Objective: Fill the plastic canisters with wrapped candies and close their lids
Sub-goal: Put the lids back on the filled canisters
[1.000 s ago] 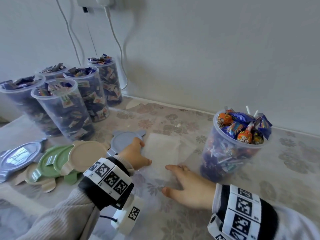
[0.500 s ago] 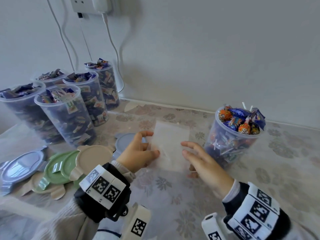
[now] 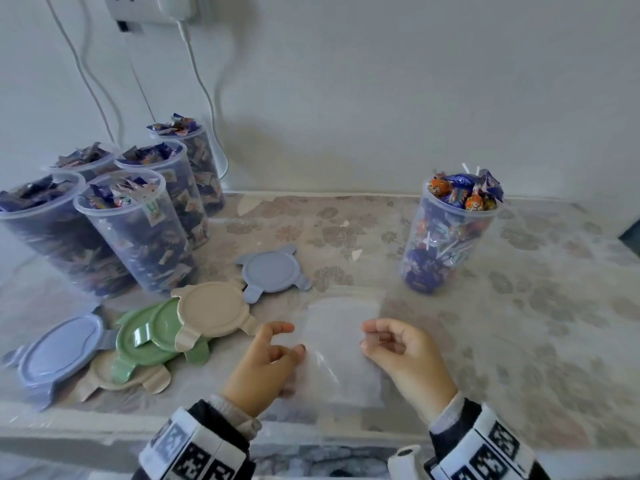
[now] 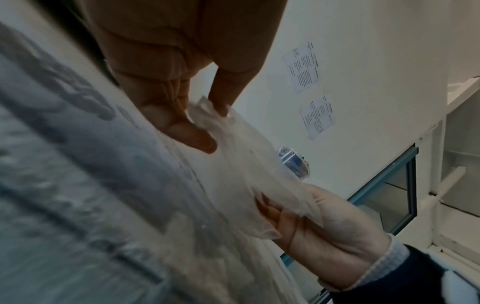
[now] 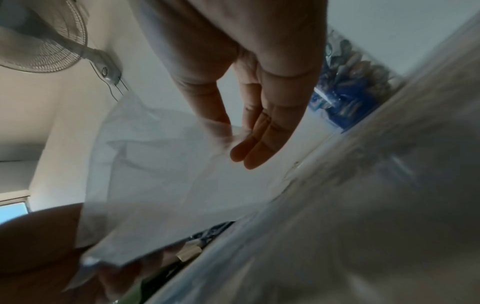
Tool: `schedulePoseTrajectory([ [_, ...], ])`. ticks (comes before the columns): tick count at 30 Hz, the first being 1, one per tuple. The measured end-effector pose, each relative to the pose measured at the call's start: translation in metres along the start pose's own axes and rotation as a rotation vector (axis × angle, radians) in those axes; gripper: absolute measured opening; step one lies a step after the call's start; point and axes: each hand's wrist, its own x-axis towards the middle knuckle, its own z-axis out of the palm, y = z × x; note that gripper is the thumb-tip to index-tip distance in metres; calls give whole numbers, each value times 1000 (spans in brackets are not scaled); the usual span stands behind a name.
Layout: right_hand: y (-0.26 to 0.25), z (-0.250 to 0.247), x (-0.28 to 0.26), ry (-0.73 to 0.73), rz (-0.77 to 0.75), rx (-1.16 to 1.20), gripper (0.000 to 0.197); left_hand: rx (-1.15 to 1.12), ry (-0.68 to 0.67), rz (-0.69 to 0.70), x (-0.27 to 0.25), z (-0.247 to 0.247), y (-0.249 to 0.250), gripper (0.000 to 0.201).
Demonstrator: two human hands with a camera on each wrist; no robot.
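Now my left hand (image 3: 263, 365) and right hand (image 3: 401, 355) each pinch a side of the clear plastic bag (image 3: 341, 344) above the counter (image 3: 519, 323); the lollipop-filled canister (image 3: 450, 233) stands lidless beyond, right.

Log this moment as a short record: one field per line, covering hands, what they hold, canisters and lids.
left hand: pinches the left edge of the clear bag
right hand: pinches the bag's right edge
clear bag: held between both hands, looks empty
lollipop canister: right, heaped, no lid
candy canisters: five, back left, full, no lids
lids: loose pile on the table, blue, green, beige
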Motion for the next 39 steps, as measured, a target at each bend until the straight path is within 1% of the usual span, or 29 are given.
schedulePoseTrajectory([
  [5, 14, 11, -24, 97, -2, -146, 29, 42, -3, -5, -5, -14, -17, 27],
  [8, 24, 16, -32, 162, 51, -23, 30, 66, -9, 14, -6, -17, -25, 27],
  [11, 29, 18, -41, 186, 126, 111, 27, 44, -6, 25, -7, -19, -31, 24],
  [14, 28, 15, -51, 155, 164, 211, 24, 16, 8, 30, -6, -19, -36, 25],
  [17, 28, 11, -59, 90, 193, 317, 24, 53, 20, 71, -8, -18, -38, 26],
  [19, 30, 11, -62, 34, 208, 322, 24, 85, 11, 97, -8, -17, -40, 22],
  [22, 33, 17, -64, -63, 244, 276, 23, 84, 22, 88, -6, -18, -44, 15],
  [24, 34, 22, -64, -76, 253, 249, 24, 92, 24, 89, -6, -18, -43, 10],
  [26, 32, 26, -64, -37, 223, 204, 24, 89, 26, 106, -8, -18, -41, 5],
  [28, 31, 27, -64, 20, 183, 147, 24, 96, 27, 123, -10, -18, -40, 7],
  [29, 31, 27, -65, 45, 164, 123, 24, 102, 17, 126, -10, -19, -39, 4],
  [30, 31, 27, -65, 69, 147, 105, 23, 107, 5, 130, -11, -19, -40, 7],
  [32, 30, 26, -66, 110, 123, 95, 22, 121, -19, 127, -9, -21, -43, 21],
  [33, 29, 24, -67, 131, 111, 108, 22, 125, -26, 121, -9, -22, -43, 25],
  [37, 20, 21, -63, 232, 47, 158, 21, 101, -57, 123, -11, -24, -42, 35],
  [39, 17, 22, -58, 288, 30, 185, 20, 111, -60, 137, -11, -25, -43, 35],
])
